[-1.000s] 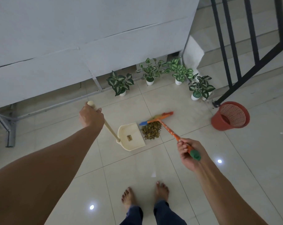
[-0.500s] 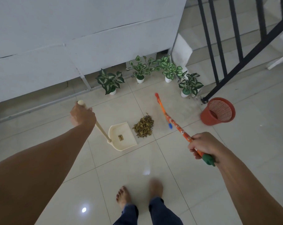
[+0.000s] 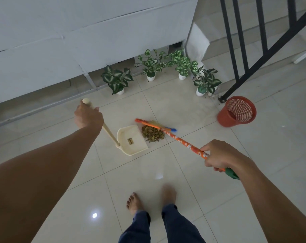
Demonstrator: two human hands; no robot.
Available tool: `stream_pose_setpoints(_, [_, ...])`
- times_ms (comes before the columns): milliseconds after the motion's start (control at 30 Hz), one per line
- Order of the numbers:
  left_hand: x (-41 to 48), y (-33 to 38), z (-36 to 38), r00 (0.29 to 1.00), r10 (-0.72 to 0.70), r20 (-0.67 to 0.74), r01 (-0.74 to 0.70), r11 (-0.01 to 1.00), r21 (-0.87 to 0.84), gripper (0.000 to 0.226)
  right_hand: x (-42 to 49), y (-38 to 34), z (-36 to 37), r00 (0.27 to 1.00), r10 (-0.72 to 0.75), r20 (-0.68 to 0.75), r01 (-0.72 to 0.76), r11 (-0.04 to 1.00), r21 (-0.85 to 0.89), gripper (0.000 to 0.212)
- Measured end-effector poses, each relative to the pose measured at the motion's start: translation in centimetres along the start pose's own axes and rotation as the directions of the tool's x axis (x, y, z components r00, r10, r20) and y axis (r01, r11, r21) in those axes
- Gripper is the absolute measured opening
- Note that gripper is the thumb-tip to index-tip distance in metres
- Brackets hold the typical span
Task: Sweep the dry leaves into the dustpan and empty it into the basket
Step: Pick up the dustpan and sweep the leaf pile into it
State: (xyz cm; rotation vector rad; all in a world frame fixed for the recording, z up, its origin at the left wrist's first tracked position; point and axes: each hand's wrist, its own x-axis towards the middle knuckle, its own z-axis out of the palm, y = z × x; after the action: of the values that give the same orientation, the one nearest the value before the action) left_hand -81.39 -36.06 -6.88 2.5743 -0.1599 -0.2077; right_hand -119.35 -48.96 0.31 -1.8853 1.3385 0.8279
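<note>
Since the frame half a second ago, the broom head point(image 3: 154, 124) has swung from the right of the pile to its far side and now lies crosswise just behind the dry leaves point(image 3: 153, 133), touching their far edge. Its blur indicates motion.

Right hand point(image 3: 218, 156): fingers wrapped closed around the orange flowered broom handle point(image 3: 185, 144), near its green end cap point(image 3: 232, 174).

Left hand point(image 3: 88, 115): fist closed around the top of the pale wooden dustpan handle point(image 3: 110, 134), whose rounded tip shows above the knuckles. The handle slopes down and right to the pan's rear corner.

Dustpan point(image 3: 131, 149): cream plastic, flat on the tiled floor point(image 3: 183, 190), open mouth facing the pile. Its interior shows only a small label; no leaves inside.

Leaves: one compact brown heap on the floor, just beside the pan's right edge, between pan and broom head.

Basket point(image 3: 237, 111): red mesh, tilted with its opening toward the camera, well apart from the pile to the right, near the foot of a black stair railing point(image 3: 236, 50).

Four potted plants point(image 3: 117, 79) stand along the wall beyond the pile. Two bare feet point(image 3: 134, 202) stand on the near tiles; the right one is blurred.
</note>
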Motion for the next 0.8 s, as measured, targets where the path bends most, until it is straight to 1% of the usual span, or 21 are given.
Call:
stream_pose_setpoints(67, [0.3, 0.1, 0.0, 1.0, -0.01, 0.004, 0.01, 1.0, -0.012, 0.028, -1.0, 0.8, -0.4, 1.0, -0.028, -0.004, 0.028, 0.999, -0.023, 0.046])
stream_pose_setpoints(133, [0.4, 0.3, 0.1, 1.0, -0.015, 0.004, 0.015, 1.0, -0.004, 0.028, -1.1, 1.1, -0.6, 0.999, -0.041, -0.034, 0.04, 0.999, -0.023, 0.045])
stream_pose_setpoints(200, [0.3, 0.5, 0.2, 1.0, -0.019, -0.003, 0.019, 1.0, 0.007, 0.028, -0.6, 1.0, -0.7, 0.996, -0.057, -0.073, 0.054, 0.998, -0.042, 0.039])
stream_pose_setpoints(300, [-0.2, 0.7, 0.6, 0.999, -0.031, -0.009, 0.031, 1.0, -0.001, 0.028, 1.2, -0.2, -0.5, 0.992, -0.067, -0.11, 0.057, 0.994, -0.093, 0.024])
stream_pose_setpoints(333, [-0.3, 0.7, 0.7, 0.999, -0.033, -0.008, 0.033, 0.999, -0.007, 0.028, 1.8, -0.7, -0.5, 0.991, -0.066, -0.114, 0.054, 0.993, -0.106, 0.023])
stream_pose_setpoints(400, [-0.6, 0.8, 0.8, 0.999, -0.036, -0.012, 0.036, 0.999, -0.011, 0.028, 2.8, -1.5, -0.4, 0.991, -0.08, -0.105, 0.067, 0.99, -0.125, 0.025])
stream_pose_setpoints(500, [-0.8, 0.8, 0.9, 0.999, -0.036, -0.03, 0.036, 0.999, 0.001, 0.03, 3.2, -1.6, -0.6, 0.994, -0.098, -0.047, 0.089, 0.98, -0.18, 0.026])
stream_pose_setpoints(567, [-1.0, 1.0, 1.2, 0.999, -0.038, -0.032, 0.038, 0.999, 0.005, 0.03, 2.8, -0.7, -0.8, 0.995, -0.096, 0.01, 0.096, 0.973, -0.208, 0.03])
stream_pose_setpoints(633, [-1.3, 1.2, 1.3, 0.999, -0.044, -0.028, 0.044, 0.999, 0.002, 0.029, 2.2, 0.9, -1.3, 0.993, -0.108, 0.043, 0.115, 0.969, -0.219, 0.04])
stream_pose_setpoints(767, [-1.8, 1.7, 1.5, 0.999, -0.042, -0.035, 0.042, 0.999, 0.019, 0.03, 1.3, 3.3, -2.3, 0.991, -0.134, 0.009, 0.133, 0.976, -0.175, 0.057])
stream_pose_setpoints(800, [-1.9, 1.8, 1.5, 0.998, -0.041, -0.04, 0.042, 0.999, 0.021, 0.03, 1.3, 3.4, -2.3, 0.99, -0.139, -0.003, 0.136, 0.976, -0.169, 0.057])
